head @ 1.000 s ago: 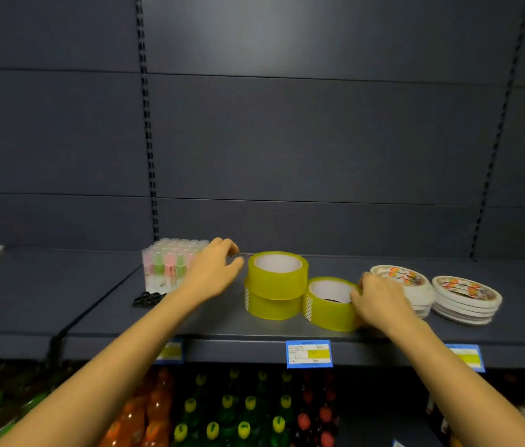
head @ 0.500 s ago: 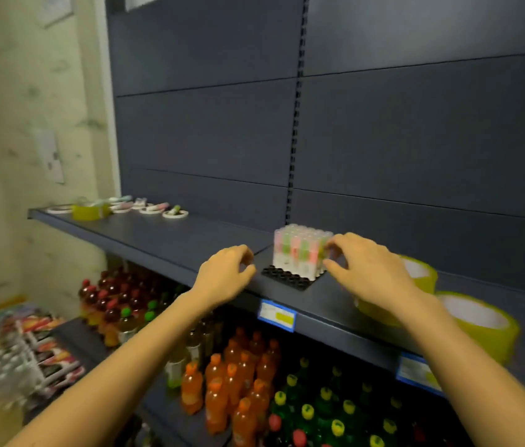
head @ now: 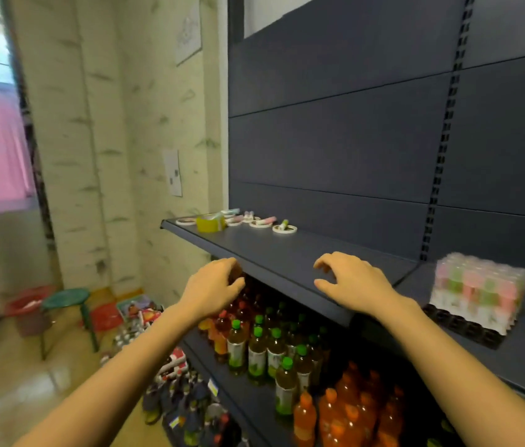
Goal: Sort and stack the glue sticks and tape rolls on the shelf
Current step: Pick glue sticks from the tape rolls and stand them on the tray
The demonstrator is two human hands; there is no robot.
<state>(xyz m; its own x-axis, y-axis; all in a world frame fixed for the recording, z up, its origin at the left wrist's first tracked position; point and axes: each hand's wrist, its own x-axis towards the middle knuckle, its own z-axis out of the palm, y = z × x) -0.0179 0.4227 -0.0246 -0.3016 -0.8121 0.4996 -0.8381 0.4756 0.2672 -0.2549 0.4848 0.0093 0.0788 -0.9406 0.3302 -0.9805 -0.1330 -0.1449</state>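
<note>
The unsorted stock lies at the far left end of the shelf (head: 287, 253): 1 yellow tape roll (head: 209, 223), several flat white tape rolls (head: 284, 229), and loose glue sticks (head: 266, 219) lying on or beside them. They are scattered in a line near the back panel, so they probably still need gathering and grouping. At the right, well apart from that clutter, a wrapped pack of glue sticks (head: 480, 285) stands upright on a black tray (head: 467, 330), which looks like the tidy end of the job.

Both hands reach forward between those 2 groups and carry nothing. The left hand (head: 212, 285) hangs just off the shelf's front edge, above the bottles (head: 256, 350) on the lower tier, its fingers loosely bent around empty air. The right hand (head: 351, 282) is over the bare shelf board near the front lip, with fingers half-curled and spread like a claw and the thumb apart from them. Whether its fingertips touch the board cannot be told. Judging by their aim, the hands are headed left toward the loose items.
</note>
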